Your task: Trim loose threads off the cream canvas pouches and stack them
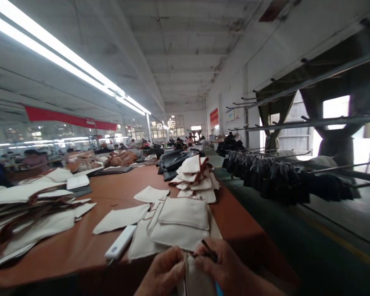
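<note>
At the table's near edge, my left hand (pixel 165 271) pinches the upper left edge of a cream fabric piece (pixel 199 281). My right hand (pixel 218 261) is closed at the piece's upper right edge, with a thin dark tool (pixel 209 248) sticking up between its fingers. Something blue shows under that hand; what it is I cannot make out. Just beyond both hands lie flat cream pieces with stitched edges (pixel 183 213). A white power-bank-like device (pixel 121 242) with a cable rests to their left.
Brown-covered table (pixel 111 195). Layered cream and brown pieces (pixel 33 205) lie left; a cream stack (pixel 195 176) and black material (pixel 172 160) stand further back. Right of the table, dark items hang on a metal rack (pixel 265 174). People sit far behind.
</note>
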### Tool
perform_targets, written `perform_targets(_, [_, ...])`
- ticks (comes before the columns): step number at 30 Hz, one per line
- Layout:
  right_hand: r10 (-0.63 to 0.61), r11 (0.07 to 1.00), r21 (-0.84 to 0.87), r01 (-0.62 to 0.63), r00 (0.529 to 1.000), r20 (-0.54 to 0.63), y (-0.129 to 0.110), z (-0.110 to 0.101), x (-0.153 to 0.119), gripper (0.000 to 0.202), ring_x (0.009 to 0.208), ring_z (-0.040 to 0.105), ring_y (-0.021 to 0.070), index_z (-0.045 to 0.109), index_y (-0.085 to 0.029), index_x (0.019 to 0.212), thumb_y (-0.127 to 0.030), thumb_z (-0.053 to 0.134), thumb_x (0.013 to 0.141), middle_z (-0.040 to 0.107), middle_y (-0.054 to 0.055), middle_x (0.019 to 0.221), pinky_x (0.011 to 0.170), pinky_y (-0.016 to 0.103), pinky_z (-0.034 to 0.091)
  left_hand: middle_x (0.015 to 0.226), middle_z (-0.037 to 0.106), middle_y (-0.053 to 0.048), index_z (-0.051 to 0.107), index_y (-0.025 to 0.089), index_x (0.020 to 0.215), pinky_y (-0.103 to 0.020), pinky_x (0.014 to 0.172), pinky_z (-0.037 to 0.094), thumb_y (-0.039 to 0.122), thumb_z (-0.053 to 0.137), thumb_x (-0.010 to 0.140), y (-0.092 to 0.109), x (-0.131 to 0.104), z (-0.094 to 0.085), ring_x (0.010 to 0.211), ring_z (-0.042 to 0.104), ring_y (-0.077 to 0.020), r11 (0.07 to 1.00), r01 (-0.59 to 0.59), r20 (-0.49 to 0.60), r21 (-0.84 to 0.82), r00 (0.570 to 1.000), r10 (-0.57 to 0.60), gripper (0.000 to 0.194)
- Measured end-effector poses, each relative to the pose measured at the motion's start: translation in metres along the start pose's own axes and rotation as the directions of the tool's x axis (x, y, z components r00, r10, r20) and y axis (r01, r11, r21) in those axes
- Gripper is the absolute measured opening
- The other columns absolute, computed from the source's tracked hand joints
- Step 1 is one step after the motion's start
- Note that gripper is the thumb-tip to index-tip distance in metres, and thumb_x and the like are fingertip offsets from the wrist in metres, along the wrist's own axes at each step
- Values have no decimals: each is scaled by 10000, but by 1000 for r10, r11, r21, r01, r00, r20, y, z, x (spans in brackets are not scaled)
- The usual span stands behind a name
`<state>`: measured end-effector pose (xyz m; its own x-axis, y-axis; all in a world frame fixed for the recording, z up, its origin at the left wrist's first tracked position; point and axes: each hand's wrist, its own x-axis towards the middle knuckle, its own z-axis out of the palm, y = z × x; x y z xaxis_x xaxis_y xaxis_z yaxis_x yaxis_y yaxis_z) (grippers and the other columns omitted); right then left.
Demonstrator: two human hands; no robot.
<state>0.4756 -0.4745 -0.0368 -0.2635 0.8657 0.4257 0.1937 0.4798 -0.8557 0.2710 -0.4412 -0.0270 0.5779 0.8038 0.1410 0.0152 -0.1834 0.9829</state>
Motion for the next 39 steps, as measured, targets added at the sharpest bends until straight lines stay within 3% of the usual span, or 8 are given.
perform_targets(5, [-365,829,-434,352,929,56,-5,-10,-20,121,810,567,192,583,-179,898,-220,478,942,630,58,852,759,296,420,745,503,14,633,132,810,-229,601,277,548,739,781,10,-5,0,708,386,-135,967,-11,101,254,995,-15,430])
perform_targets(17, [-320,763,-558,327,941,114,9,-1,-54,95,824,567,212,554,-171,901,-164,460,915,624,89,873,734,307,422,703,526,2,704,89,799,-232,597,281,573,712,783,13,-22,39,684,402,-139,950,125,80,285,985,-154,484])
perform_targets(20, [-199,865,-464,191,979,32,3,-4,-53,131,760,556,191,555,-170,841,-236,475,921,615,75,828,686,293,419,697,554,-8,707,86,805,-232,593,280,542,740,768,10,-21,44,662,411,-129,973,199,100,120,972,-212,458])
perform_targets(23, [209,978,1,-209,978,-1,-4,-9,-48,203,529,479,114,555,-171,783,-342,530,890,539,-10,640,513,228,377,646,559,-11,691,99,758,-233,553,267,549,771,707,2,-21,48,600,410,-118,952,306,96,-30,948,-302,461])
perform_targets(25, [426,843,303,-445,895,128,-5,-11,-45,247,369,368,77,561,-169,790,-411,570,840,450,-67,514,382,197,298,604,548,-2,684,111,720,-232,527,253,528,794,656,-5,-21,50,556,399,-108,931,354,76,-85,934,-349,436])
perform_targets(27, [486,709,453,-540,840,240,-4,-11,-44,308,290,309,61,568,-166,808,-469,618,797,417,-93,463,315,180,243,577,546,6,685,120,700,-229,513,248,486,800,617,-9,-21,51,526,392,-100,923,365,66,-121,931,-359,392])
perform_targets(32, [319,808,447,-384,923,217,-2,-15,-42,474,410,372,47,597,-134,870,-592,690,797,509,-48,599,379,163,288,584,573,-1,681,129,686,-219,495,242,433,746,646,-3,-22,55,513,404,-100,921,363,31,-142,931,-363,313])
perform_targets(39, [239,962,84,-261,948,212,0,-37,-30,157,582,405,94,627,-133,808,-272,592,873,505,-30,653,528,208,320,579,506,26,649,140,667,-209,481,233,477,719,725,-4,-8,55,528,367,-93,944,330,-13,-25,944,-330,349])
